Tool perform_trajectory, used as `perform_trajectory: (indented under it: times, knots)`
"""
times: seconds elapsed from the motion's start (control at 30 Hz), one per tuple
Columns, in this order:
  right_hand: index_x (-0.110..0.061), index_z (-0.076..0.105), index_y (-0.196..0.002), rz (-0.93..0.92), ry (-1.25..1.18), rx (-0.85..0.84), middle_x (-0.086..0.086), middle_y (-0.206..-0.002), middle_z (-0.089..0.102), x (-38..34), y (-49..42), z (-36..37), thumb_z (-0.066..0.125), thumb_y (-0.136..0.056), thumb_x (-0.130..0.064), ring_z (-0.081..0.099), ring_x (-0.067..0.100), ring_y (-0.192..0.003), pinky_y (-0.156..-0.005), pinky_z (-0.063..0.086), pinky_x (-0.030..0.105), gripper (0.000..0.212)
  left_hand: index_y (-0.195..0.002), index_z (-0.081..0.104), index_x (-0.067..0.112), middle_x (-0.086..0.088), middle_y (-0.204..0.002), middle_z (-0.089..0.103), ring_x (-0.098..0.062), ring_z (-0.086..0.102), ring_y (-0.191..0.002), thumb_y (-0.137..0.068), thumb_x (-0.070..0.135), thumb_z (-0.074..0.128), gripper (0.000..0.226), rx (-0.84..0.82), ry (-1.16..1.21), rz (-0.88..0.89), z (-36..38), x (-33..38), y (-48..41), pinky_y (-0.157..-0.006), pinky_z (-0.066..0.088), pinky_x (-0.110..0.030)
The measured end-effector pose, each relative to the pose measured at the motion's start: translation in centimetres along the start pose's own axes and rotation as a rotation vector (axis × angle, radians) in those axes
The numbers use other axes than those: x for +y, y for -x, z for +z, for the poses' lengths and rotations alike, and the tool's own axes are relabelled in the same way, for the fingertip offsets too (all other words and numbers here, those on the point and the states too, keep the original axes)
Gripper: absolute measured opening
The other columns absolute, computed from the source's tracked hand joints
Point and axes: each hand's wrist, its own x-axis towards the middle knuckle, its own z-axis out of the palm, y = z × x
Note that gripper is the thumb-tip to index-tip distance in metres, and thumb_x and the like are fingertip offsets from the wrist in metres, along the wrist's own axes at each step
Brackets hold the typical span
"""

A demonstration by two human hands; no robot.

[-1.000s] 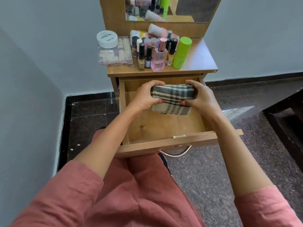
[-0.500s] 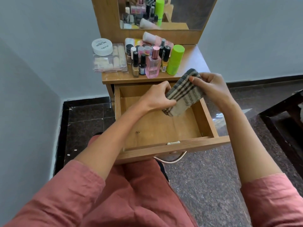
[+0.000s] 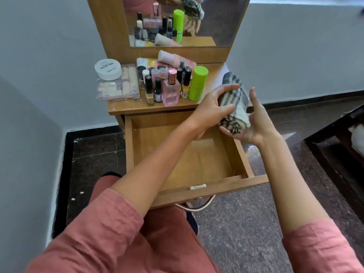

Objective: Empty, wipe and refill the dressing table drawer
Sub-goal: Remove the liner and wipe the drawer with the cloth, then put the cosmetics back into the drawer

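As left hand (image 3: 209,111) grips cloth (image 3: 238,104), right (image 3: 254,126) cups

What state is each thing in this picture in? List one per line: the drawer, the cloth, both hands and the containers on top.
drawer, pulled open, nothing visible inside.
checked cloth, folded, held above the drawer's right rear corner.
left hand, fingers curled over the cloth.
right hand, open, supporting the cloth from below.
green bottle, upright, capped.
pink perfume bottle, upright, capped.
white jar, lid on, atop the clear box.

L hand (image 3: 210,109) grip curled, R hand (image 3: 256,125) cupped — fingers straight
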Motion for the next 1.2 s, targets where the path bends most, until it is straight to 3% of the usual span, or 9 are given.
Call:
perform_trajectory:
  times: [0.1, 0.23, 0.4, 0.57, 0.67, 0.77, 0.93, 1.07, 1.2]
  knots:
    - [-0.008, 0.064, -0.109, -0.01, -0.116, -0.058, 0.012, -0.102, 0.068, -1.0, -0.3, 0.0, 0.048, -0.084, -0.052, 0.067, 0.022, -0.092, -0.076, 0.058, 0.031, 0.054, -0.127, 0.047, 0.011, -0.007, -0.121, 0.052, -0.017, 0.054, -0.111, -0.083, -0.006, 0.049, 0.047, 0.086, -0.058, 0.03, 0.7, -0.2, -1.8, -0.098, 0.047, -0.034]
    - [-0.017, 0.036, -0.134, -0.289, 0.166, 0.24, 0.01, -0.102, 0.06, -3.0, -2.8, -0.2, 0.058, -0.087, -0.012, 0.067, 0.019, -0.083, -0.061, 0.058, 0.025, 0.052, -0.123, 0.048, 0.01, -0.012, -0.125, 0.053, -0.023, 0.053, -0.114, -0.085, 0.003, 0.051, 0.038, 0.199, -0.185, -0.011, 1.2, -1.2, -4.9, -0.097, 0.047, -0.041]
    - [-0.006, 0.046, -0.129, -0.551, 0.612, 0.347, 0.016, -0.123, 0.056, -5.2, -7.6, 0.4, 0.054, -0.083, 0.006, 0.06, 0.019, -0.104, -0.086, 0.053, 0.022, 0.048, -0.114, 0.056, 0.014, -0.013, -0.126, 0.044, -0.026, 0.048, -0.115, -0.088, 0.013, 0.05, 0.026, 0.343, -0.368, -0.089, 1.6, -1.5, -9.1, -0.095, 0.042, -0.032]
    - [-0.005, 0.046, -0.13, -0.631, 0.816, 0.446, 0.012, -0.13, 0.052, -7.2, -12.3, 0.9, 0.056, -0.083, 0.001, 0.051, 0.016, -0.117, -0.102, 0.042, 0.027, 0.048, -0.11, 0.061, 0.011, -0.013, -0.133, 0.041, -0.028, 0.047, -0.117, -0.087, 0.007, 0.05, 0.025, 0.505, -0.326, -0.105, 1.3, -1.0, -12.3, -0.095, 0.037, -0.027]
    - [-0.006, 0.038, -0.136, -0.582, 0.917, 0.42, 0.012, -0.138, 0.046, -7.2, -13.9, 0.6, 0.054, -0.088, -0.005, 0.045, 0.016, -0.124, -0.107, 0.037, 0.028, 0.051, -0.123, 0.053, 0.009, -0.012, -0.135, 0.043, -0.025, 0.048, -0.117, -0.092, 0.011, 0.046, 0.031, 0.53, -0.244, -0.183, 0.7, -0.9, -13.3, -0.084, 0.035, -0.02]
    - [-0.007, 0.038, -0.137, -0.547, 1.128, 0.441, 0.012, -0.14, 0.044, -6.8, -14.9, -0.3, 0.055, -0.088, -0.013, 0.04, 0.02, -0.13, -0.109, 0.03, 0.027, 0.052, -0.129, 0.047, 0.009, -0.01, -0.136, 0.042, -0.025, 0.042, -0.124, -0.095, 0.015, 0.043, 0.035, 0.506, -0.289, -0.27, 0.8, -1.5, -13.8, -0.094, 0.032, -0.024]
    - [-0.015, 0.042, -0.135, -0.503, 1.152, 0.402, 0.009, -0.138, 0.047, -6.9, -15.1, -0.4, 0.05, -0.089, -0.007, 0.044, 0.018, -0.126, -0.104, 0.032, 0.023, 0.048, -0.13, 0.045, 0.008, -0.012, -0.146, 0.024, -0.03, 0.023, -0.133, -0.096, 0.021, 0.04, 0.037, 0.532, -0.431, -0.349, 1.8, -2.2, -13.8, -0.109, 0.021, -0.037]
    - [-0.03, 0.038, -0.137, -0.461, 1.294, 0.464, 0.009, -0.138, 0.046, -6.3, -15.5, -0.7, 0.047, -0.092, -0.025, 0.033, 0.029, -0.131, -0.111, 0.026, 0.042, 0.046, -0.134, 0.041, 0.014, -0.008, -0.15, 0.019, -0.027, 0.016, -0.138, -0.097, 0.026, 0.037, 0.039, 0.542, -0.52, -0.348, 1.9, -2.6, -13.5, -0.112, 0.015, -0.039]
    - [-0.033, 0.033, -0.139, -0.375, 1.372, 0.585, 0.012, -0.142, 0.034, -5.9, -15.2, -0.7, 0.039, -0.095, -0.038, 0.026, 0.032, -0.131, -0.109, 0.02, 0.042, 0.045, -0.133, 0.043, 0.01, -0.009, -0.153, 0.013, -0.027, 0.013, -0.14, -0.097, 0.021, 0.035, 0.038, 0.532, -0.557, -0.282, 1.9, -2.4, -12.9, -0.113, 0.011, -0.038]
